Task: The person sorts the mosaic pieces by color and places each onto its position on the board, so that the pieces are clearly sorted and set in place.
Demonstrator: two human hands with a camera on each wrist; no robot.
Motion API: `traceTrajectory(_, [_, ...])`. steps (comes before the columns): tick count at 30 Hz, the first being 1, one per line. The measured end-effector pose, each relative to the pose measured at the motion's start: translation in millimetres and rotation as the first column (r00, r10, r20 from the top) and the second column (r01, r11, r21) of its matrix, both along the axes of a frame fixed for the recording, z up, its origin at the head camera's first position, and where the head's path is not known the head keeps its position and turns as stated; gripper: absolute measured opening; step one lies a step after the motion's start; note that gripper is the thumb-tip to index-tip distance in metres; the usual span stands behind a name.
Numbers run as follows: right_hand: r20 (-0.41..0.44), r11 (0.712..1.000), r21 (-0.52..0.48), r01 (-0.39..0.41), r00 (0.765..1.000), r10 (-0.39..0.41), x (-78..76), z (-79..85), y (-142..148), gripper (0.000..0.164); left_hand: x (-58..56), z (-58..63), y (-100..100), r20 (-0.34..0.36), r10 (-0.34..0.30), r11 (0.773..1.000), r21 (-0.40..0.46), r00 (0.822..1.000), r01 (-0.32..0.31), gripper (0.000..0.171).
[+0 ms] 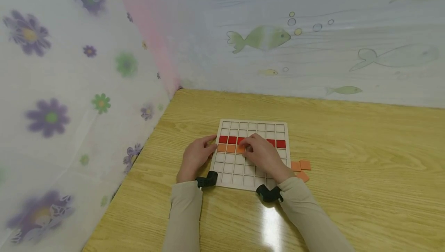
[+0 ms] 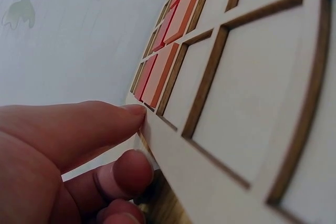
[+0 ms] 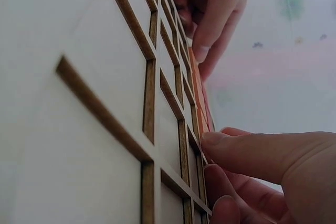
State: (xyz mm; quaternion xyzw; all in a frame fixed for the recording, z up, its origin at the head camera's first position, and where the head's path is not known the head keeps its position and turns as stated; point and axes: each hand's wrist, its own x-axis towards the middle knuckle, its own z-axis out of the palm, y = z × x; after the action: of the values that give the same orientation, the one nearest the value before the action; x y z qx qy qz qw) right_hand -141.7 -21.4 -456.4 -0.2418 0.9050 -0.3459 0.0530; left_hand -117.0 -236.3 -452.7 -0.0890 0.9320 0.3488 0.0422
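Observation:
A pale wooden grid board (image 1: 227, 185) lies on the table, with a row of red tiles (image 1: 281, 143) and, just below it, orange tiles (image 1: 221, 148) in the left cells. My left hand (image 1: 198, 154) is at the board's left edge; in the left wrist view its thumb tip (image 2: 137, 109) rests on the rim, beside the first orange tile (image 2: 160, 77). Over the middle of the board, my right hand (image 1: 262, 153) pinches the third orange tile (image 1: 240, 149) at its cell. Part of the red row is hidden behind that hand.
Several loose orange tiles (image 1: 305, 165) lie on the wooden table (image 1: 365, 174) right of the board. A wall with flowers (image 1: 48, 116) stands on the left and a wall with fish (image 1: 267, 37) at the back. Each wrist carries a black camera mount (image 1: 269, 194).

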Motion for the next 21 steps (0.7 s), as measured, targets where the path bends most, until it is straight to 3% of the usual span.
traceTrajectory(15, [0.095,0.997,-0.07,-0.013,0.995,0.02,-2.5,1.0,11,0.015,1.5,0.7,1,-0.005,0.005,1.0,0.025,1.0,-0.004,0.037])
traceTrajectory(21, [0.091,0.999,-0.049,-0.002,0.996,0.006,-3.6,7.6,17,0.019,0.4,-1.6,0,-0.007,0.007,1.0,0.027,1.0,-0.006,0.037])
